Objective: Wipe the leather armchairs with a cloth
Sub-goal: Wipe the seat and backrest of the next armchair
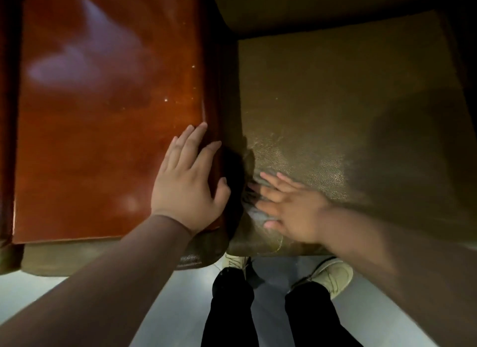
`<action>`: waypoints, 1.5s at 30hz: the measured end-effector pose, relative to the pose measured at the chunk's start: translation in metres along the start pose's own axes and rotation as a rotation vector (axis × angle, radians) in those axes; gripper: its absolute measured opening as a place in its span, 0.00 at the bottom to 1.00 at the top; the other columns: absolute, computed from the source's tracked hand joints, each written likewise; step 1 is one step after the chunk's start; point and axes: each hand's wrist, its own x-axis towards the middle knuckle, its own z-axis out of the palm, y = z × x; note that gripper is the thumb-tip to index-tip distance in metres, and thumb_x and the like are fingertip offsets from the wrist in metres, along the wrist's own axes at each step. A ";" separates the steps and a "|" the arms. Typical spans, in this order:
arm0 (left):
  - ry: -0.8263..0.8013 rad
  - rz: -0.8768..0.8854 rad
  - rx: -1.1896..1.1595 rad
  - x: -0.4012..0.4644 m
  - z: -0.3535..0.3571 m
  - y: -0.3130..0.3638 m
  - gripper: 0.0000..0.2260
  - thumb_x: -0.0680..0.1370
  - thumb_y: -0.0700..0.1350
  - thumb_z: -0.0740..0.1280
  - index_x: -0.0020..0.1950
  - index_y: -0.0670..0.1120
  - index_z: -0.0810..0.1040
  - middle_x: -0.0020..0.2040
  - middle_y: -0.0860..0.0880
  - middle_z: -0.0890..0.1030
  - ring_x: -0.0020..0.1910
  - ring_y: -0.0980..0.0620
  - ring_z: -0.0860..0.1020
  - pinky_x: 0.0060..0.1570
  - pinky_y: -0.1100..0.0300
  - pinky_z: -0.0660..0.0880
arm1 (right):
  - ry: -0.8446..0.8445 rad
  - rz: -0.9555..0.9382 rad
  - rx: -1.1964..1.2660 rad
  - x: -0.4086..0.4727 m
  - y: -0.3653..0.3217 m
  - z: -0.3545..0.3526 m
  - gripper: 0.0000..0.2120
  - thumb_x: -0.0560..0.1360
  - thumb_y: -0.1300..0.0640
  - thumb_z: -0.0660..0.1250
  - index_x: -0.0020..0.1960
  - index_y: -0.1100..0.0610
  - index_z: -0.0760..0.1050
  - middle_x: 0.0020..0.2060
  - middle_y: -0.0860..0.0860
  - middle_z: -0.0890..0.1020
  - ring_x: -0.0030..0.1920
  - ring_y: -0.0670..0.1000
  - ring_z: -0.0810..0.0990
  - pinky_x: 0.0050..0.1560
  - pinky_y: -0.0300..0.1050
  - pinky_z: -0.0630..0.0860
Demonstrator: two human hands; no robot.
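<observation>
An olive-brown leather armchair seat (348, 109) fills the right half of the view. A greyish cloth (254, 211) lies on the seat's front left corner, mostly hidden under my right hand (289, 207), which presses flat on it with straight fingers and is blurred by motion. My left hand (187, 184) rests flat, fingers spread, on the glossy reddish-brown wooden top (103, 114) of the wide armrest beside the seat.
The chair's backrest (309, 8) curves across the top right. A dark gap runs between the armrest and the seat. Below the chair's front edge are a pale floor (167, 295), my dark trouser legs and light shoes (333, 274).
</observation>
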 end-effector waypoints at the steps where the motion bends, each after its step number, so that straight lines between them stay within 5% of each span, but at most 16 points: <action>1: 0.039 -0.016 -0.005 0.000 0.002 0.000 0.31 0.77 0.56 0.64 0.78 0.47 0.72 0.84 0.45 0.61 0.84 0.44 0.55 0.84 0.50 0.47 | 0.030 -0.031 -0.044 0.009 0.019 -0.006 0.31 0.84 0.36 0.44 0.84 0.47 0.52 0.84 0.52 0.46 0.81 0.58 0.31 0.78 0.55 0.31; 4: 0.105 -0.010 -0.014 0.003 0.008 -0.003 0.30 0.76 0.55 0.64 0.76 0.46 0.74 0.82 0.44 0.65 0.83 0.43 0.59 0.83 0.45 0.55 | 0.236 0.179 -0.108 0.053 0.086 -0.036 0.35 0.83 0.36 0.41 0.85 0.51 0.52 0.84 0.56 0.50 0.83 0.62 0.44 0.81 0.59 0.43; 8: 0.128 -0.017 -0.038 0.002 0.017 -0.005 0.27 0.75 0.54 0.65 0.72 0.46 0.78 0.81 0.44 0.67 0.82 0.43 0.60 0.81 0.42 0.59 | 0.271 0.692 0.123 0.116 0.147 -0.080 0.33 0.85 0.39 0.44 0.85 0.53 0.46 0.84 0.57 0.45 0.83 0.64 0.41 0.82 0.60 0.41; 12: 0.124 -0.021 -0.039 0.002 0.019 -0.011 0.26 0.75 0.54 0.66 0.71 0.45 0.79 0.81 0.43 0.67 0.82 0.41 0.62 0.80 0.41 0.60 | 0.243 0.323 0.027 0.127 0.084 -0.052 0.36 0.78 0.42 0.43 0.82 0.55 0.62 0.82 0.60 0.58 0.83 0.65 0.48 0.81 0.64 0.45; 14: 0.099 -0.026 -0.031 0.004 0.014 -0.008 0.26 0.75 0.54 0.66 0.71 0.46 0.79 0.82 0.43 0.66 0.82 0.41 0.61 0.81 0.42 0.58 | 0.199 0.071 -0.084 0.085 0.022 -0.015 0.28 0.80 0.42 0.50 0.72 0.52 0.75 0.77 0.60 0.69 0.82 0.64 0.54 0.82 0.64 0.46; 17: 0.074 -0.026 -0.017 0.003 0.010 -0.009 0.23 0.75 0.55 0.66 0.68 0.48 0.81 0.82 0.44 0.66 0.83 0.41 0.59 0.81 0.43 0.56 | 0.183 -0.157 -0.009 0.014 -0.026 0.034 0.22 0.83 0.44 0.56 0.73 0.50 0.75 0.78 0.54 0.70 0.82 0.59 0.57 0.82 0.60 0.52; 19: 0.093 -0.020 -0.032 0.000 0.011 -0.012 0.21 0.74 0.55 0.66 0.64 0.49 0.83 0.82 0.44 0.66 0.82 0.41 0.60 0.81 0.44 0.55 | 0.225 -0.105 -0.018 -0.014 -0.010 0.054 0.25 0.82 0.46 0.59 0.78 0.49 0.70 0.81 0.52 0.65 0.82 0.59 0.57 0.80 0.61 0.57; 22: 0.101 -0.010 -0.046 -0.003 0.014 -0.013 0.18 0.75 0.55 0.66 0.60 0.50 0.85 0.82 0.43 0.66 0.82 0.40 0.60 0.80 0.42 0.56 | 0.419 0.308 0.091 -0.033 0.031 0.059 0.27 0.81 0.47 0.58 0.77 0.58 0.71 0.79 0.60 0.66 0.79 0.68 0.60 0.74 0.71 0.63; 26: 0.029 -0.036 -0.029 -0.006 0.013 -0.016 0.17 0.76 0.58 0.64 0.60 0.54 0.85 0.84 0.44 0.62 0.83 0.40 0.56 0.81 0.42 0.52 | 0.462 0.889 0.266 -0.024 -0.023 0.052 0.32 0.82 0.44 0.48 0.84 0.54 0.55 0.83 0.59 0.54 0.82 0.68 0.47 0.80 0.67 0.46; 29: 0.024 -0.034 -0.031 -0.004 0.010 -0.016 0.18 0.77 0.58 0.64 0.60 0.53 0.85 0.84 0.45 0.61 0.83 0.41 0.55 0.80 0.43 0.51 | 0.470 0.657 0.200 -0.003 -0.090 0.069 0.29 0.82 0.46 0.52 0.81 0.51 0.63 0.83 0.58 0.57 0.81 0.70 0.51 0.79 0.69 0.53; 32: 0.030 -0.025 -0.046 -0.002 0.010 -0.015 0.19 0.76 0.58 0.63 0.61 0.53 0.85 0.84 0.45 0.61 0.83 0.41 0.56 0.81 0.42 0.53 | 0.459 0.308 0.117 -0.025 -0.089 0.107 0.29 0.79 0.51 0.69 0.78 0.49 0.69 0.83 0.52 0.60 0.83 0.63 0.54 0.80 0.63 0.55; 34: 0.042 -0.018 -0.052 -0.001 0.012 -0.014 0.19 0.76 0.58 0.63 0.61 0.52 0.85 0.84 0.45 0.62 0.83 0.41 0.56 0.81 0.41 0.55 | 0.506 0.465 0.115 -0.060 -0.056 0.130 0.32 0.76 0.56 0.71 0.79 0.50 0.68 0.82 0.55 0.61 0.81 0.65 0.57 0.79 0.64 0.58; 38: 0.045 -0.020 -0.046 -0.001 0.014 -0.014 0.18 0.77 0.58 0.63 0.60 0.53 0.85 0.84 0.47 0.62 0.83 0.42 0.56 0.81 0.41 0.55 | 0.654 1.240 0.501 -0.103 -0.033 0.127 0.30 0.84 0.45 0.50 0.82 0.57 0.60 0.84 0.59 0.52 0.82 0.68 0.46 0.80 0.68 0.51; 40: 0.021 -0.034 -0.028 -0.003 0.014 -0.015 0.18 0.78 0.59 0.62 0.60 0.54 0.85 0.84 0.48 0.61 0.83 0.42 0.55 0.81 0.41 0.54 | 0.636 1.344 0.544 -0.070 -0.053 0.102 0.30 0.83 0.46 0.51 0.82 0.57 0.61 0.83 0.61 0.53 0.81 0.71 0.44 0.79 0.72 0.51; 43: 0.024 -0.019 -0.047 -0.004 0.011 -0.014 0.19 0.78 0.59 0.61 0.61 0.54 0.85 0.84 0.47 0.60 0.83 0.42 0.55 0.81 0.40 0.53 | 0.549 0.902 0.274 -0.007 -0.106 0.079 0.29 0.76 0.51 0.68 0.76 0.55 0.70 0.79 0.63 0.64 0.79 0.72 0.52 0.75 0.75 0.56; 45: 0.033 -0.002 -0.054 -0.005 0.010 -0.009 0.20 0.77 0.59 0.61 0.60 0.53 0.85 0.84 0.47 0.61 0.83 0.42 0.55 0.81 0.40 0.54 | 0.381 0.509 0.161 0.013 -0.131 0.072 0.27 0.79 0.45 0.62 0.77 0.48 0.70 0.80 0.56 0.64 0.82 0.65 0.52 0.81 0.66 0.48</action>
